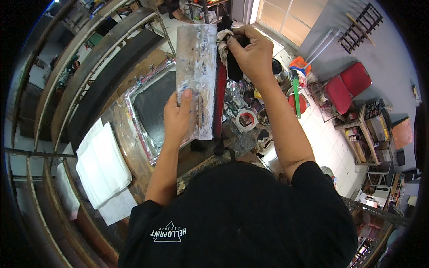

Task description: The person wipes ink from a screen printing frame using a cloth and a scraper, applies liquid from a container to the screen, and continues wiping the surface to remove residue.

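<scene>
A long paint-stained squeegee [195,67] with a red strip along its right side is held up before me. My left hand [177,117] is closed round its lower left part, thumb lying on the broad face. At the squeegee's upper right end, my right hand [252,51] pinches a crumpled rag [224,43], beige with dark cloth beside it, against the edge. Behind the squeegee, a screen-printing frame [134,102] with dark mesh lies on the wooden worktable [129,149]; the squeegee covers part of it.
White sheets [103,163] are stacked at the table's left. Curved-looking racks [103,58] rise beyond them. A tape roll [246,120] sits among cluttered pots and tools right of the squeegee. Farther right stand a red chair [346,87] and a wooden shelf [357,134].
</scene>
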The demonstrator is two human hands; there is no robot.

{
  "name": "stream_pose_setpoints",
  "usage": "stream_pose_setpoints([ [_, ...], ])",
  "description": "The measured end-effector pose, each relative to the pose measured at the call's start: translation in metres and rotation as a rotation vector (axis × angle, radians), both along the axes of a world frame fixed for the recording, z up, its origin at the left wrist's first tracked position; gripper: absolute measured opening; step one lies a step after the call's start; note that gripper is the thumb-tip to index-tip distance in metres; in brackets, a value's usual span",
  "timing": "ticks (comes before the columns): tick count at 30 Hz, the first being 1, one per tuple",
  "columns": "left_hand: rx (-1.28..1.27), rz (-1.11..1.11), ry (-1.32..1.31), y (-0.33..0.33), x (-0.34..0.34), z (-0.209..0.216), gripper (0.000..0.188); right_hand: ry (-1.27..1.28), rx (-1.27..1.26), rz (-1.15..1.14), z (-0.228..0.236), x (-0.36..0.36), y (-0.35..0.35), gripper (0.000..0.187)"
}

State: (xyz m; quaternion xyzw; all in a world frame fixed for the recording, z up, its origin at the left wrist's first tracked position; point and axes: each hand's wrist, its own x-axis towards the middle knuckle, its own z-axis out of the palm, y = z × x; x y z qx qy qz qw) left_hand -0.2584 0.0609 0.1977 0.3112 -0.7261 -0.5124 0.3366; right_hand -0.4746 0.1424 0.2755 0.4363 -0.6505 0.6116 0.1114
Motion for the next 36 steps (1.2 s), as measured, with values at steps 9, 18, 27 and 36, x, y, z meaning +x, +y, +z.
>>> stream_pose_setpoints([
  [9, 0.165, 0.099, 0.121, -0.011, -0.031, -0.029, 0.054, 0.292, 0.272, 0.070, -0.072, 0.052, 0.031, 0.017],
  [18, 0.537, 0.222, 0.247, -0.052, -0.058, -0.048, 0.060, 0.095, 0.426, 0.147, -0.117, 0.078, 0.095, 0.021],
  [27, 0.334, 0.060, 0.131, -0.040, -0.040, -0.014, 0.055, -0.613, -0.102, 0.291, -0.039, -0.024, 0.036, 0.024],
  [36, 0.253, 0.045, 0.052, -0.008, -0.024, -0.015, 0.046, -0.938, -0.274, 0.756, -0.010, -0.026, -0.023, 0.027],
])
